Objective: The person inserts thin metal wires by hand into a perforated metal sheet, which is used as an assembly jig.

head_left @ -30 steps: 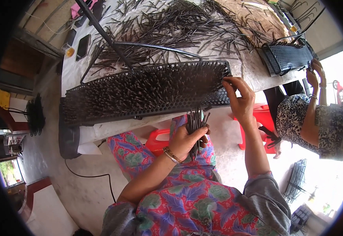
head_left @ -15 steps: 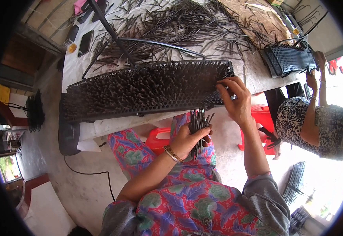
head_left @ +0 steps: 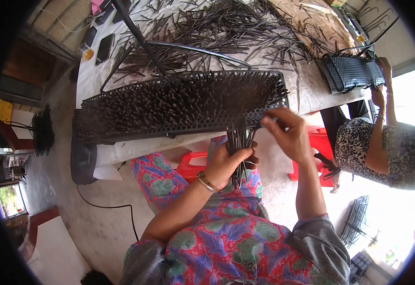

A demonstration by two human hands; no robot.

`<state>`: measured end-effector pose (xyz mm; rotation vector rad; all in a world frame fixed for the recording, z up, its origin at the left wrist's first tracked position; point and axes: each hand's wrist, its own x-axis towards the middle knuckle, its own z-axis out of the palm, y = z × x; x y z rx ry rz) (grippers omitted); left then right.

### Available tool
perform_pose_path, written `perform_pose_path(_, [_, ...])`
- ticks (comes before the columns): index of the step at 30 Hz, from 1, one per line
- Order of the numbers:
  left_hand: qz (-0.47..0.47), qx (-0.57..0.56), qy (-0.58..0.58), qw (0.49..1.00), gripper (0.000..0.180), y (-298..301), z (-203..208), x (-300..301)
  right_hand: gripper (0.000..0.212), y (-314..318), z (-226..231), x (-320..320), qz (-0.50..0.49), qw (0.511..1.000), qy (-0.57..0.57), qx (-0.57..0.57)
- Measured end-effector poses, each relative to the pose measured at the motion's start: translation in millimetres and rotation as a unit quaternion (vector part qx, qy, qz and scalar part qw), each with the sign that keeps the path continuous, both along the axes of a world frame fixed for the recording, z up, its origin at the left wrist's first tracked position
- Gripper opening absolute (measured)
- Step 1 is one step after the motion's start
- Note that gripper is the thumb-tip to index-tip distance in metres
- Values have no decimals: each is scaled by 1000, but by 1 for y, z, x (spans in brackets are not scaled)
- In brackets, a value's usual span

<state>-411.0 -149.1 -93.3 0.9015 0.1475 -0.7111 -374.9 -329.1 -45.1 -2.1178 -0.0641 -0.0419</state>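
My left hand (head_left: 229, 164) is wrapped round a bundle of thin dark sticks (head_left: 238, 140), thumb across the front, below the near edge of a black perforated rack. The long rack (head_left: 169, 134) slants across in front of me, its holes densely filled with short dark sticks (head_left: 169, 102) standing on end. Bare holes show along its near rim and right end. Close to that right end is my right hand (head_left: 290, 135), fingers curled and thumb drawn to the index finger; whether a stick is between them I cannot make out.
Loose dark sticks (head_left: 217, 26) cover the table behind the rack. Black metal bars (head_left: 198, 50) rise over it. A phone (head_left: 105, 49) and a cup (head_left: 87, 53) lie at the left. At the right a person (head_left: 364, 142) works at another rack (head_left: 352, 71). Red stools (head_left: 319, 142) stand below.
My right hand has come down and back from the rack's right end toward me. The bundle in my left hand has risen slightly, nearer the rack's edge.
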Motion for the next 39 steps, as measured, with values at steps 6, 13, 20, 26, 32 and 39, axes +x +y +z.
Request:
perform_pose_path(6, [-22,-8,2,1000,20,-5,4,2,24,-3,-18,-18,-2,973,161,165])
perform_pose_path(13, [-80,38,-10,996,24,-6,-3,5,19,-17,-3,1,-164,966,-97,177])
perform_pose_path(20, [-46,25,0,999,25,-9,-5,6,19,-23,-31,20,-174,964,-198,36])
perform_pose_path(26, [-63,-18,86,994,32,-6,4,12,19,-22,-39,19,-156,958,-242,-18])
perform_pose_path(32, [-68,-2,10,998,25,-4,-1,10,20,-13,-39,19,-97,934,-310,-152])
perform_pose_path(39, [-45,5,-50,998,21,-4,-3,7,19,-3,-18,10,-85,921,-326,-198])
